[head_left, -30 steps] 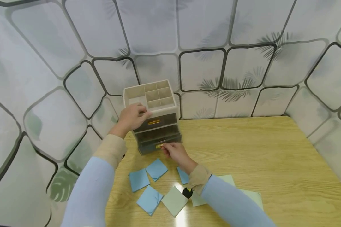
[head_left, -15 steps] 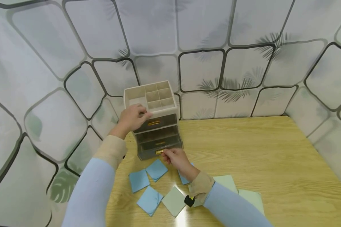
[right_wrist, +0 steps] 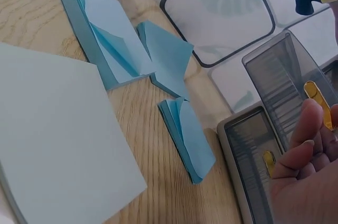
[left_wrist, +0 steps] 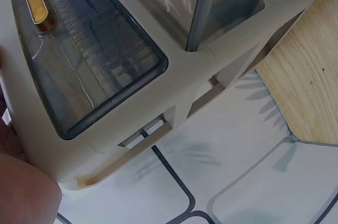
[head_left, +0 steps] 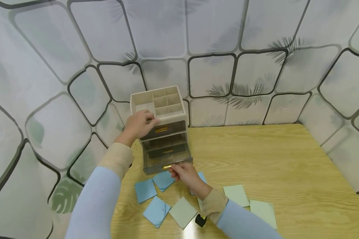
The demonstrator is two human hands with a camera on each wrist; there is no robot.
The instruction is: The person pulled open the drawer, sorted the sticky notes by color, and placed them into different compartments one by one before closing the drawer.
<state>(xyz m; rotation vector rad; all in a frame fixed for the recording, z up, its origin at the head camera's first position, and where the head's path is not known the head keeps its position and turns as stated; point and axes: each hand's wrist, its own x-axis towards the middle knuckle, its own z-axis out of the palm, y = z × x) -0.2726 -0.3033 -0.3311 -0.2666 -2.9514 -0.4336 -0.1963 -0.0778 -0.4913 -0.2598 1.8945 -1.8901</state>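
A cream desktop organizer [head_left: 173,117] with a divided top tray and dark see-through drawers stands at the back left. My left hand [head_left: 140,123] grips its front left rim, fingers over the edge into the tray. My right hand [head_left: 186,176] pinches the gold handle [head_left: 167,167] of the middle drawer [head_left: 154,170], which is pulled well out and looks empty. The upper drawer [left_wrist: 90,55] is closed. Through the pulled-out drawer shows the gold handle of a lower one [right_wrist: 269,163].
Several blue sticky-note pads [head_left: 145,191] lie just in front of the organizer, one partly behind my right hand. Several pale green pads [head_left: 183,212] lie nearer and to the right. A patterned cloth wall [head_left: 212,78] rises behind the wooden table [head_left: 257,159].
My right hand has drawn the middle drawer farther out toward me, so its front now overlaps a blue pad in the head view. The left hand has stayed on the rim.
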